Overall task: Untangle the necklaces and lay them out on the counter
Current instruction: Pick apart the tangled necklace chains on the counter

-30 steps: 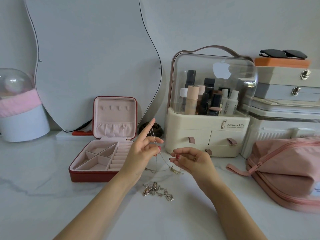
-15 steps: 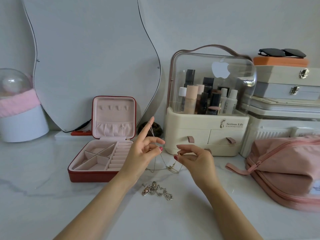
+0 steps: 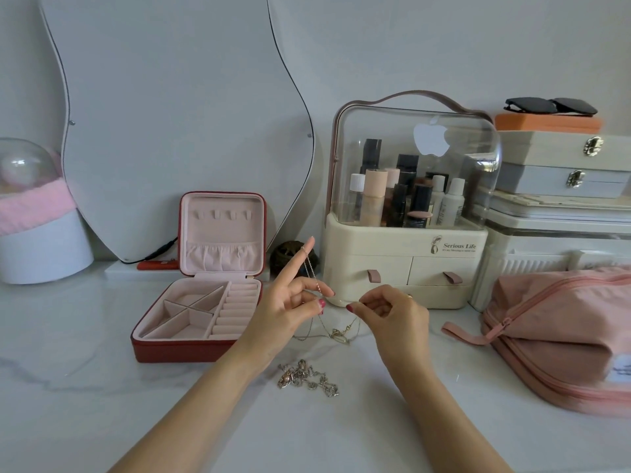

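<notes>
Two bare hands work a thin gold chain [image 3: 319,303] above a white marble counter [image 3: 102,404]. The right hand [image 3: 392,312] has risen from a second ago and now pinches the chain between thumb and fingertip, close to the left hand [image 3: 290,302], which holds it looped over a raised forefinger and pinched lower down. The chain's slack and a small knot [image 3: 339,336] hang just above the counter, so untangling is underway. A second tangled heap [image 3: 307,378] lies untouched nearer the camera. How the fine strands cross is too small to tell.
</notes>
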